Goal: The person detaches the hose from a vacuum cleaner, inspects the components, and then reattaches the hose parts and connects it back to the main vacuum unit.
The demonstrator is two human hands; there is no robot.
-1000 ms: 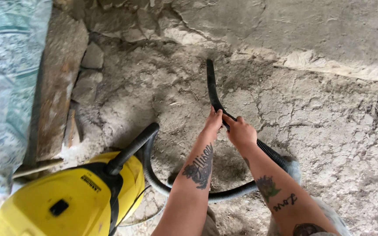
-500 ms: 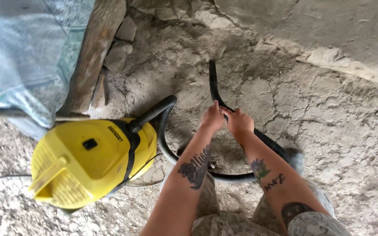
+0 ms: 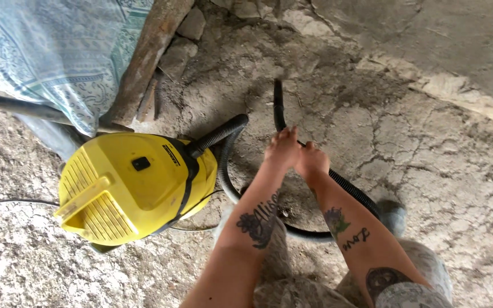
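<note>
Both my hands grip a black vacuum wand (image 3: 278, 105) that points away from me at the cracked, dusty concrete floor (image 3: 429, 148). My left hand (image 3: 282, 147) holds the wand's upper part. Right beside it, touching, my right hand (image 3: 311, 159) is closed around the handle end. From there a black ribbed hose (image 3: 349, 191) loops back under my forearms to a yellow canister vacuum (image 3: 135, 185) standing on the floor at my left. The wand's tip rests at or just above the floor.
A rough wooden beam (image 3: 146, 57) leans at upper left, next to a patterned blue cloth (image 3: 58, 51) and some loose stones (image 3: 192, 25). A thin cable (image 3: 7, 202) runs left from the vacuum. My shoes (image 3: 395, 214) stand below the hose.
The view has swung right and down, so the yellow vacuum now sits fully in view. My hands have stayed together on the wand, which points the same way.
</note>
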